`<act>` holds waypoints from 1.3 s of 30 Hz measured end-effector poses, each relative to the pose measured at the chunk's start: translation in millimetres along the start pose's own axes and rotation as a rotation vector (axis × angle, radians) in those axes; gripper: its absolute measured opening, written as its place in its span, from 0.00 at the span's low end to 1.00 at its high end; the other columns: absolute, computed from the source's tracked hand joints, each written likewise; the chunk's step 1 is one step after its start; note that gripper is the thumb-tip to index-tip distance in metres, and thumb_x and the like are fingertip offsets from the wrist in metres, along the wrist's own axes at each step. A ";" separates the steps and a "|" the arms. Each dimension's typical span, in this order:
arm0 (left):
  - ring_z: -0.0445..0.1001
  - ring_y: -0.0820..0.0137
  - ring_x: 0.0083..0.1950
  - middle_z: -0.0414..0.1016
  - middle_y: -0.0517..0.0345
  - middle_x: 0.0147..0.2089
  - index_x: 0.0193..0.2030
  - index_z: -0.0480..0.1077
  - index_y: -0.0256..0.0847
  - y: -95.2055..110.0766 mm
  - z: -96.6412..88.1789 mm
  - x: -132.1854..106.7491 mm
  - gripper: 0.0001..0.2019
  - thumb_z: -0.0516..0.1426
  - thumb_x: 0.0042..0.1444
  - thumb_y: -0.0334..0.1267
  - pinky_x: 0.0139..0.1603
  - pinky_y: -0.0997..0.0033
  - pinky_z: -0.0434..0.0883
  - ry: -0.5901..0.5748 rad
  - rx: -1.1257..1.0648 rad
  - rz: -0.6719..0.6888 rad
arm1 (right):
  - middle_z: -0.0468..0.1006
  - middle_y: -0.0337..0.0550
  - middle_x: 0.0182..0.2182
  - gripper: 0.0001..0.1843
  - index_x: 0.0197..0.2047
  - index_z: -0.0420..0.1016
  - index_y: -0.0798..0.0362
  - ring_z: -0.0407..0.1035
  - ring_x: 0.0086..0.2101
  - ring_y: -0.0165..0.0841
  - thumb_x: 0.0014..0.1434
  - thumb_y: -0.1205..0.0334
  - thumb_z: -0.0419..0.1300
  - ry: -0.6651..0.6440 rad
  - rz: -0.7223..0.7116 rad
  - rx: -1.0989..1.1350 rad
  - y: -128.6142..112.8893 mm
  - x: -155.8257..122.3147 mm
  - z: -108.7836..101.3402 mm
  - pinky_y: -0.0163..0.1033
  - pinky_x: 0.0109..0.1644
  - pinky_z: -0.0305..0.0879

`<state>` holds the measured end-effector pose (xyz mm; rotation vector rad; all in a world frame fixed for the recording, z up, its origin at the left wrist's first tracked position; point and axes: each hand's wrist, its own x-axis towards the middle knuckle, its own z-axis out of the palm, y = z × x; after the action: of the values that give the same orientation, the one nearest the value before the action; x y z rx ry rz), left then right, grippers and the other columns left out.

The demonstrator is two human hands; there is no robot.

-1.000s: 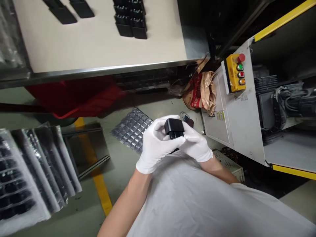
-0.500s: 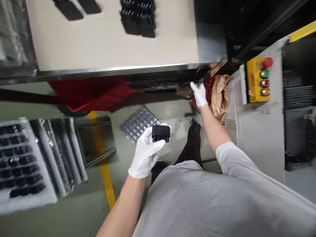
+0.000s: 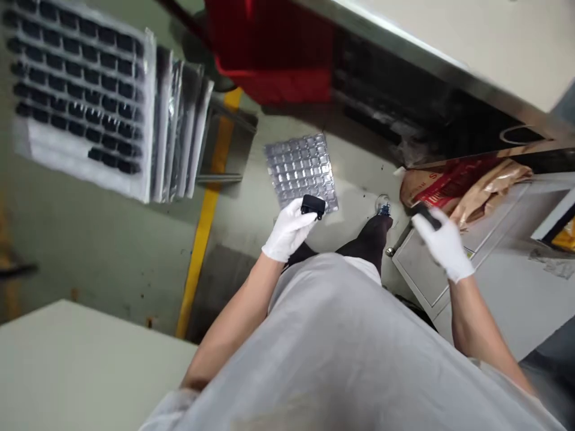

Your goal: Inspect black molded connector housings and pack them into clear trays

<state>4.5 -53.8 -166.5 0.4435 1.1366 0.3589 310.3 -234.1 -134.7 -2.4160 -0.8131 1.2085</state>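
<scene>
Below the steel table edge (image 3: 404, 36), over the painted floor (image 3: 135, 257): left gloved hand (image 3: 290, 230) curled around a black plastic block (image 3: 312, 205), just by a foil blister tray (image 3: 300, 173); right gloved hand (image 3: 444, 245) well apart, half open, apparently pinching a small dark piece (image 3: 429, 216), near a brown paper bag (image 3: 489, 185).

Bright, flat indoor light fills the scene from no visible source, leaving a deep, soft shadow only beneath the steel table edge (image 3: 404, 45) at the far side. That edge shows a thin white streak of glare, and the clear plastic blister tray (image 3: 300, 173) on the floor glints across its pockets. The right hand (image 3: 444, 245) at near right is smeared by motion blur, and the wide lens bends straight lines toward the frame's edges.
</scene>
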 end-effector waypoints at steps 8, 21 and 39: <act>0.77 0.66 0.45 0.81 0.53 0.42 0.41 0.76 0.34 -83.1 -24.4 -30.2 0.30 0.78 0.27 0.34 0.54 0.65 0.72 0.395 -0.050 -0.091 | 0.81 0.55 0.35 0.36 0.38 0.85 0.52 0.75 0.37 0.44 0.70 0.31 0.49 -0.645 -0.222 -0.680 -20.9 -3.7 16.7 0.41 0.38 0.59; 0.69 0.69 0.38 0.75 0.59 0.35 0.35 0.74 0.35 -55.6 10.6 -12.4 0.22 0.75 0.37 0.43 0.41 0.69 0.66 0.196 0.441 -0.019 | 0.85 0.51 0.32 0.33 0.38 0.86 0.55 0.77 0.34 0.41 0.64 0.31 0.59 -0.725 -0.232 -0.588 -24.3 62.7 -15.8 0.39 0.38 0.67; 0.78 0.62 0.36 0.77 0.53 0.35 0.44 0.74 0.41 15.8 77.3 -31.3 0.32 0.75 0.39 0.58 0.45 0.58 0.80 -0.226 -0.307 0.220 | 0.84 0.44 0.37 0.21 0.42 0.83 0.54 0.74 0.37 0.38 0.61 0.44 0.63 -0.557 -0.195 -0.060 36.3 71.2 39.5 0.41 0.45 0.69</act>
<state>63.2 -67.6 -106.8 0.3283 0.7977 0.6493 325.2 -217.7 -221.0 -1.9914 -1.2182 1.8211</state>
